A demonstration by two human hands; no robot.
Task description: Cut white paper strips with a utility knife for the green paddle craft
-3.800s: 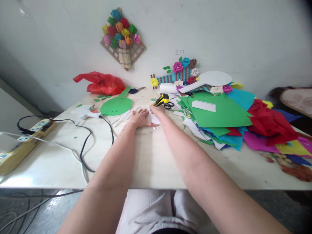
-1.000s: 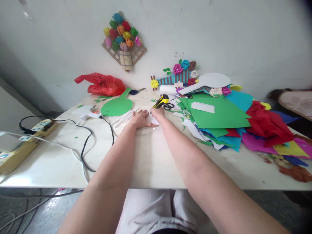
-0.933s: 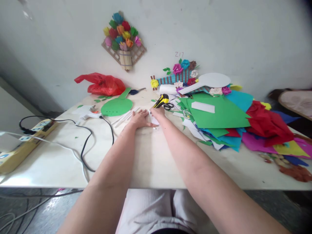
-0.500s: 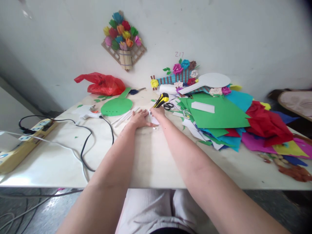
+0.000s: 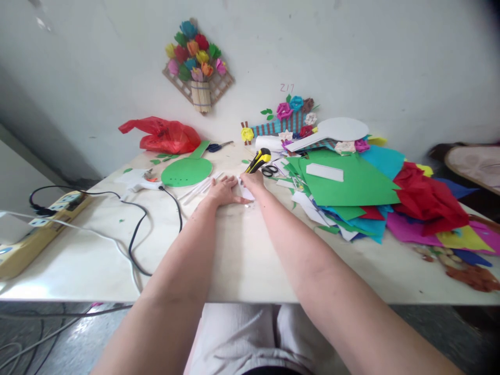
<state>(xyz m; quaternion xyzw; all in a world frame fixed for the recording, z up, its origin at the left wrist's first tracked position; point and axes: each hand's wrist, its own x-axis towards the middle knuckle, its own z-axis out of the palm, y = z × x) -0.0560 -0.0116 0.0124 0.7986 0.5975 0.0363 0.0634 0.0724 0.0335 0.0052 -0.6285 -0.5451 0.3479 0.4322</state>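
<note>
My left hand [image 5: 224,191] lies flat on the table with its thumb stretched to the right, pressing on a small piece of white paper [image 5: 247,192]. Beside it my right hand [image 5: 253,181] is closed around a yellow and black utility knife [image 5: 258,160], whose handle sticks up past the fingers. The blade end is hidden by the hand. Narrow white strips [image 5: 195,191] lie just left of my left hand. A pair of black-handled scissors [image 5: 269,170] rests right behind my right hand.
At left are a green paper disc [image 5: 186,172], a white glue gun [image 5: 142,179] with its black cord, a red plastic bag [image 5: 167,136] and a power strip [image 5: 50,219]. Green card [image 5: 351,190] and coloured paper heap up at right. Paper flowers [image 5: 284,110] stand by the wall.
</note>
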